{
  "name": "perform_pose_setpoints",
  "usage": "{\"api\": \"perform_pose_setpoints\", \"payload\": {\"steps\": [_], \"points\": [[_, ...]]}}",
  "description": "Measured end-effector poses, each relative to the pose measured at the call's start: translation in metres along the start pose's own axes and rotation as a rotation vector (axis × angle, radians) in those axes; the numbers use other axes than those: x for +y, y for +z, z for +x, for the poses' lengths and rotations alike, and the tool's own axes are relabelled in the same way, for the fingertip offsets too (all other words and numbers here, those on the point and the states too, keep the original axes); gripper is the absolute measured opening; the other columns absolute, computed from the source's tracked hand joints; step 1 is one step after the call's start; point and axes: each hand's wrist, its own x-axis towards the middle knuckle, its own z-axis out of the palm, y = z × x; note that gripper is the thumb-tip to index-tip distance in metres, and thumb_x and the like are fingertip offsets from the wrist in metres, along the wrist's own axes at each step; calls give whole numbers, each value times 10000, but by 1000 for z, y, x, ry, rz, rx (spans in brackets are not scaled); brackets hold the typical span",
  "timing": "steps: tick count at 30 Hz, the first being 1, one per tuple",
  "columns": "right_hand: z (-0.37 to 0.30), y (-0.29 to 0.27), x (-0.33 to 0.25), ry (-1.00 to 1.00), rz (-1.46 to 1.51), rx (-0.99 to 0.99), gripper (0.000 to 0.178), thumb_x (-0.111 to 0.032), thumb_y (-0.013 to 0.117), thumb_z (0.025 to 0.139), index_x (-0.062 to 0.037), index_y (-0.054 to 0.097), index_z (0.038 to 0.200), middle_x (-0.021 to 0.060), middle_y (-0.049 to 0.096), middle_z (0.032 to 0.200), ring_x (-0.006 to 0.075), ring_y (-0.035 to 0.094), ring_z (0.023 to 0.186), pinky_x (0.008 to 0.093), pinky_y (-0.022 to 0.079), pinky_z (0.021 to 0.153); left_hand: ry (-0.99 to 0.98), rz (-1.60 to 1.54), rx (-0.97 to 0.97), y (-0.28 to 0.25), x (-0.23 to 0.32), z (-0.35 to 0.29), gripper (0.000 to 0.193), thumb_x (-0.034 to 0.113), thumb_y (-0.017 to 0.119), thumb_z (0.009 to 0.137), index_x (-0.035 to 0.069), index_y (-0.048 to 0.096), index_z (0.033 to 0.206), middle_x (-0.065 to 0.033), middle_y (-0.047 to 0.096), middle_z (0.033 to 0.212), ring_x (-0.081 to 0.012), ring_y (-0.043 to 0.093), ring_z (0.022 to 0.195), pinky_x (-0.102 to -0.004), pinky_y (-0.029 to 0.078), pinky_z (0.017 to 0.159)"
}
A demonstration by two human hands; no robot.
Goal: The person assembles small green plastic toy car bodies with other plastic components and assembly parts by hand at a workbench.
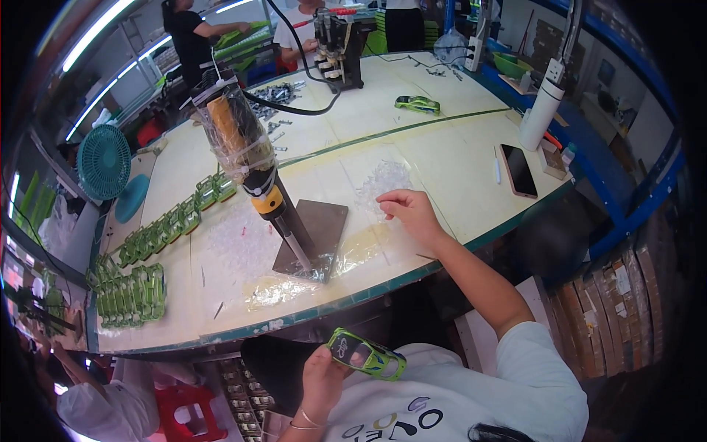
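Note:
My left hand (322,376) is closed around a green toy car body (366,354) with dark windows, held in front of my shirt below the table edge. Over the table my right hand (414,214) has its thumb and fingertips pinched together. Whatever may be between those fingertips is too small to make out. Just beyond them lies a heap of small clear plastic pieces (390,177). To the left of this hand, an upright power tool (274,200) with a yellow collar, partly wrapped in plastic, stands over a dark metal plate (328,217).
Rows of green car bodies (140,295) line the table's left side, beside more clear pieces (239,236). A phone (518,171) and white bottle (541,114) stand at right. One green car (417,104) and a black machine (340,51) are farther back. People work around the table.

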Motion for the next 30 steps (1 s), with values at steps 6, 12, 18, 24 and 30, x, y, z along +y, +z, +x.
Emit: {"api": "perform_pose_setpoints", "payload": {"steps": [6,12,18,24,30], "points": [[-41,-6,-13,81,154,38,178,-68,568,747,38,593,888,62,580,726,116,538,659,212,435,622,58,96,91,-6,-2,-3,290,240,450,847,-30,488,943,-135,583,856,-234,575,798,-374,440,786],[-67,-7,-15,234,547,-42,193,-60,559,758,72,566,900,108,588,748,164,575,662,259,473,639,26,190,94,15,8,-3,242,218,431,863,-7,505,913,-77,578,842,-157,569,769,-281,453,717],[-98,2,-37,275,591,-107,179,5,563,735,70,564,902,132,595,754,179,591,663,269,485,655,138,533,-35,34,29,9,272,228,423,871,-29,506,904,-79,603,780,-108,557,734,-227,425,709],[-130,28,-45,43,400,-304,97,54,542,730,54,594,813,109,594,849,159,557,807,248,437,744,268,834,-66,40,36,8,259,206,423,874,-34,513,917,-75,606,796,-90,549,747,-209,427,685],[-138,44,-37,13,433,-346,126,52,554,724,48,595,843,124,555,956,158,527,887,248,422,778,278,927,-109,44,33,2,242,184,415,876,-36,510,910,-66,592,810,-89,551,747,-204,434,665]]}}
